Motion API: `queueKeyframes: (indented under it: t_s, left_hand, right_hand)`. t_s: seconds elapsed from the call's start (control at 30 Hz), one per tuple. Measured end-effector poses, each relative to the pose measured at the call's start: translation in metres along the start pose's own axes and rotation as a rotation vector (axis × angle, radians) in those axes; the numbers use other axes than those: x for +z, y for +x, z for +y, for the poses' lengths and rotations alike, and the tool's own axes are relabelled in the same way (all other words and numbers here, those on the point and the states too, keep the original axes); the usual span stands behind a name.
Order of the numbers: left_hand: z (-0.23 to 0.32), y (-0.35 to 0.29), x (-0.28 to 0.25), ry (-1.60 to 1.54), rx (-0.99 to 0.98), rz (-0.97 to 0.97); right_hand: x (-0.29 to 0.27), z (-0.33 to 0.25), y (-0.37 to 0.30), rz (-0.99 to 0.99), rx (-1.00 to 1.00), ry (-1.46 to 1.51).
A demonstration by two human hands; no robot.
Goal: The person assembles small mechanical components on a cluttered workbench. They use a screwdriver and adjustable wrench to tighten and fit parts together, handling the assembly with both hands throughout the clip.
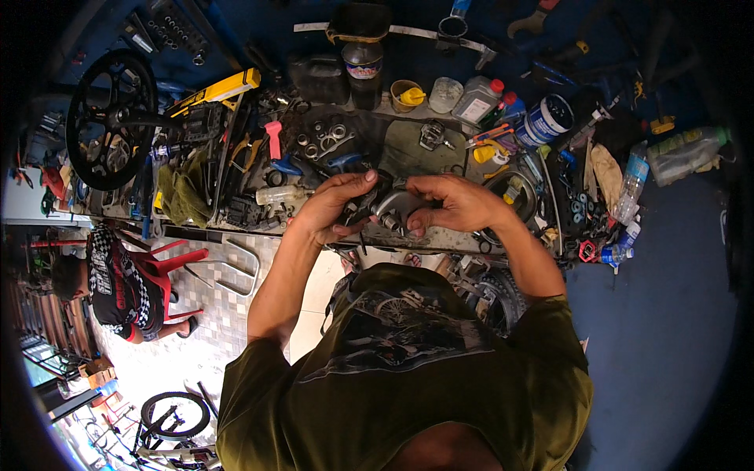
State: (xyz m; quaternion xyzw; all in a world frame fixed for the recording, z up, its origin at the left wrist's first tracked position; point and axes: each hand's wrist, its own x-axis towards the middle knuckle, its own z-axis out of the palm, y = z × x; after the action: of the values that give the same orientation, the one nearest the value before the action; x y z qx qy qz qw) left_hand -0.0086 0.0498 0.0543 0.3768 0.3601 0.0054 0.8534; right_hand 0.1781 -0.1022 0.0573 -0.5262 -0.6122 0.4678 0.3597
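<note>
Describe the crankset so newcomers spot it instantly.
Find the cluttered workbench and follow it to its left end, left of the left hand. The crankset is there, its crank arm reaching right toward a pedal. Its big, spoked black circle has no match beside it.

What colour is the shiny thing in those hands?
The shiny thing is silvery grey, best seen in the head view.

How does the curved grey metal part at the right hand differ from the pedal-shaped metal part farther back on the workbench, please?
The curved grey metal part is gripped by the right hand, while the pedal-shaped metal part lies untouched on the workbench. The curved part shows a smooth, rounded face; the pedal-shaped one looks blockier, with a stub at its side. Both look greyish and metallic.
</note>
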Motion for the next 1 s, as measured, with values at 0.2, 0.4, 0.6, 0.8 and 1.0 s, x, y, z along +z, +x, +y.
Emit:
queueKeyframes:
  t_s: [0.2,0.4,0.6,0.8,1.0]
  left_hand:
    - [-0.005,0.007,-0.005,-0.01,0.002,-0.065]
    - [-0.007,0.006,0.002,-0.04,0.02,-0.008]
    - [-0.029,0.019,0.005,0.026,0.623,0.125]
    - [-0.025,0.008,0.016,0.563,1.207,0.281]
    - [-0.024,0.016,-0.006,0.918,1.58,0.028]
  right_hand:
    - [0.01,0.014,0.0,0.126,-0.019,-0.044]
    - [0.023,0.038,-0.001,0.158,-0.122,0.048]
    - [0.062,0.044,0.006,0.357,0.151,0.889]
    - [0.071,0.038,0.024,0.536,0.108,1.022]
    - [0.062,0.024,0.024,0.546,0.173,1.106]
